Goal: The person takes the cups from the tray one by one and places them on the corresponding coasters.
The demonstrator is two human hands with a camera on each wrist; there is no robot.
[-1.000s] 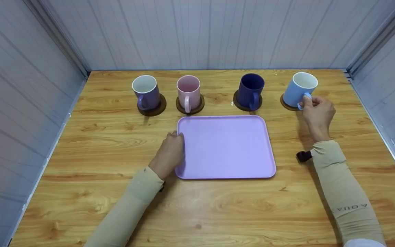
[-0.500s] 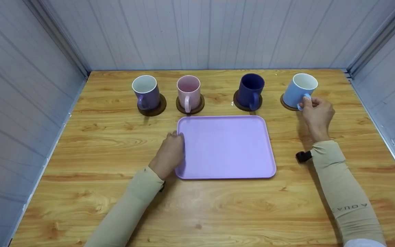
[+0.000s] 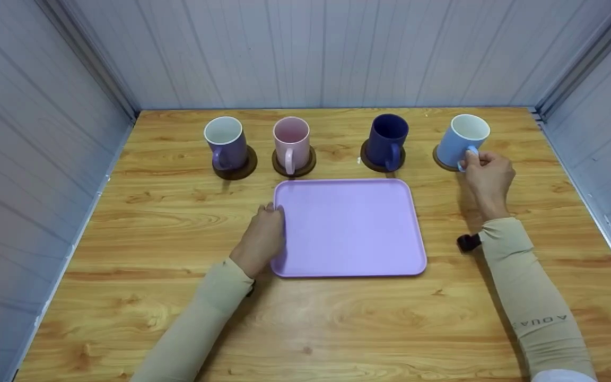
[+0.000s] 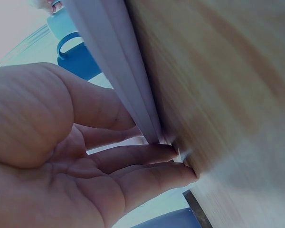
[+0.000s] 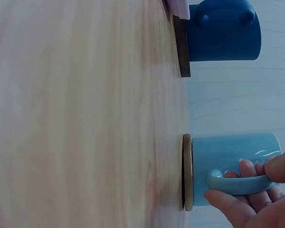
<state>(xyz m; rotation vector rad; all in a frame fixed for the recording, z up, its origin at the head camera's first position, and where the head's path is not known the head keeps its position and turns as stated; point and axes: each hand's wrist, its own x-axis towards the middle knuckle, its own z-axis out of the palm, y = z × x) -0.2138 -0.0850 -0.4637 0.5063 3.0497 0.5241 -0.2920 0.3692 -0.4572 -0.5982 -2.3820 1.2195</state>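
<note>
At the far right of the head view, a light blue mug (image 3: 455,146) stands on a round brown coaster (image 5: 187,173). My right hand (image 3: 491,180) grips its handle (image 5: 242,185), thumb at the upper end and fingers curled through the loop. A lilac rectangular tray (image 3: 353,228) lies flat in the middle of the wooden table. My left hand (image 3: 262,236) holds the tray's left edge. In the left wrist view the thumb lies over the rim, and the fingertips (image 4: 187,173) reach down to the tabletop beside it.
Behind the tray stand a purple mug (image 3: 234,148), a pink mug (image 3: 297,143) and a dark blue mug (image 3: 385,140), each on a brown coaster. Pale panelled walls (image 3: 321,53) enclose the table (image 3: 337,329) at the back and both sides.
The light blue mug and my right hand have shifted very slightly left and toward me. My left hand, the tray and the other mugs stay put.
</note>
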